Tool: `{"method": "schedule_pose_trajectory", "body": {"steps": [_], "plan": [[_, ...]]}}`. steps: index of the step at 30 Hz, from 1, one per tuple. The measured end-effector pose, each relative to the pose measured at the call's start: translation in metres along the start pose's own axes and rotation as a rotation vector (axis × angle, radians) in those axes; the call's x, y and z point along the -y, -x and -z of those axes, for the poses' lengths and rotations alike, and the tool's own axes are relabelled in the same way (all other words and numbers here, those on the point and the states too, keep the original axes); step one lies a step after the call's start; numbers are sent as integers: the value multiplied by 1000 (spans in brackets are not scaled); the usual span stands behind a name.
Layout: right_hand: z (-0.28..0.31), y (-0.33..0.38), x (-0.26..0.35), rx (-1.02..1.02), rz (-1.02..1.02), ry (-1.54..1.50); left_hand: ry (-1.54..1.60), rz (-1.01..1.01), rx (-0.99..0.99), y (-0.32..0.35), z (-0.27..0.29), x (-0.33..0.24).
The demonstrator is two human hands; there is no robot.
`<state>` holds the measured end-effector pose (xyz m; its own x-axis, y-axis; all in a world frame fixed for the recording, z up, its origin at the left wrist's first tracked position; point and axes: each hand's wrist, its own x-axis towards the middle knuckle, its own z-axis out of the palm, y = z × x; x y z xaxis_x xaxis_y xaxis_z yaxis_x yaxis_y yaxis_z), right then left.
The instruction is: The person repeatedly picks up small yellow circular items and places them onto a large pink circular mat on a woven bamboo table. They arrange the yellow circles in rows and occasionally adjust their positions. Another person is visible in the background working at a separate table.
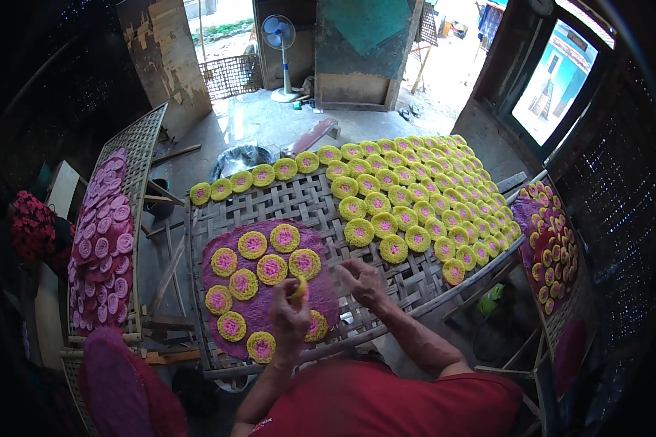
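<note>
My left hand [290, 317] is closed on a yellow disc [299, 285], tipped almost edge-on above a purple cloth [270, 306]. Several round, coarse-textured yellow discs with pink centres lie flat on this cloth, one pink-centred disc [272, 269] just left of the held one. Out to the right, my right hand [361, 282] hovers over the woven bamboo rack [270, 205], its fingers bent and slightly apart. Nothing shows in it. Close rows of yellow-and-pink discs [415, 193] cover the rack's right part, and a single row [263, 175] runs along its far left edge.
A tilted rack at the left bears overlapping pink discs [102, 247]. Another rack on the right carries a purple cloth [550, 255] with more discs. Beyond the bamboo rack stand a plastic-lined basin [242, 159] and a pedestal fan [280, 58]. Open doorways lie behind.
</note>
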<state>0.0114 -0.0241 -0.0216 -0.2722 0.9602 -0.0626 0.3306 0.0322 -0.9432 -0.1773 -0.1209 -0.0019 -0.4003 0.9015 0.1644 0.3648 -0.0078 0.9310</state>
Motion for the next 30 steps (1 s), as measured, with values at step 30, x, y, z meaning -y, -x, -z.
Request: {"method": "schedule_pose_trajectory", "body": {"steps": [30], "plan": [[11,79,4,251,-601,-686,-100,-231,497,12,-16,-29]]}}
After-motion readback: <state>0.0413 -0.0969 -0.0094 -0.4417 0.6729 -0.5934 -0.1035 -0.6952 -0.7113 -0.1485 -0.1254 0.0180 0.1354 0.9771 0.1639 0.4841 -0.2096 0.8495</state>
